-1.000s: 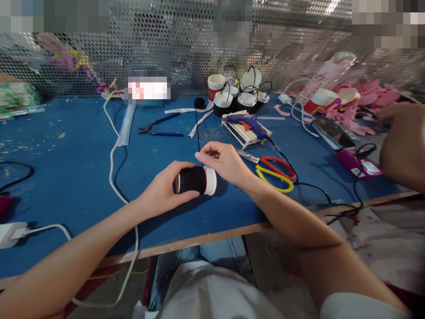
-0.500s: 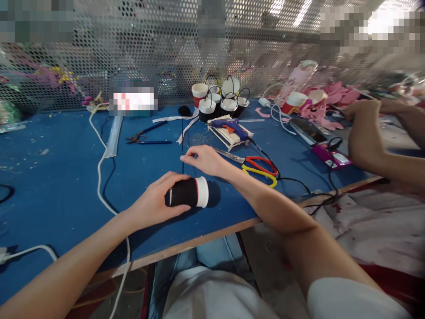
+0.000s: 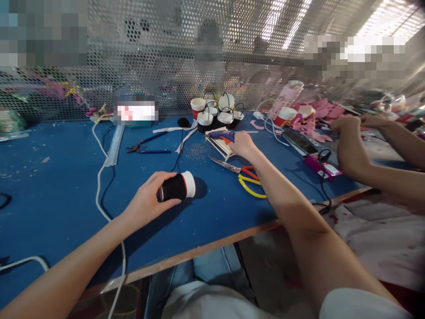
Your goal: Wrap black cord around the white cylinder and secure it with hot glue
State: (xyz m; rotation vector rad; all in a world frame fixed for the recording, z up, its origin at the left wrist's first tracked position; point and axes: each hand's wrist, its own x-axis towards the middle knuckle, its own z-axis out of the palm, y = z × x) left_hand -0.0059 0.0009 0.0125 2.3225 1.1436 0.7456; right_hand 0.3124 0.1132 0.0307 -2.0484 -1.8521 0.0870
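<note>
My left hand (image 3: 148,195) is closed round a paper cup (image 3: 175,188) wound with black cord; the cup lies tilted on its side, its white rim to the right. A black cord (image 3: 181,153) runs from it to a small dark ball of cord (image 3: 183,122). My right hand (image 3: 243,145) is wrapped round the handle of a blue glue gun (image 3: 217,134), which rests on a small rack of pale sticks (image 3: 223,149). Scissors (image 3: 247,178) with red and yellow handles lie beneath my right forearm, partly hidden by it.
Several white-rimmed cups with black loops (image 3: 225,118) stand at the back by the perforated metal screen (image 3: 159,66). Pliers (image 3: 142,146) and a white cable (image 3: 98,177) lie to the left. A phone (image 3: 300,141), a purple box (image 3: 322,167) and another person's arms (image 3: 352,150) are at right.
My right hand has left the black cord and reached forward and right to the glue gun, gripping it. My left hand still holds the cup, and the view has shifted slightly.
</note>
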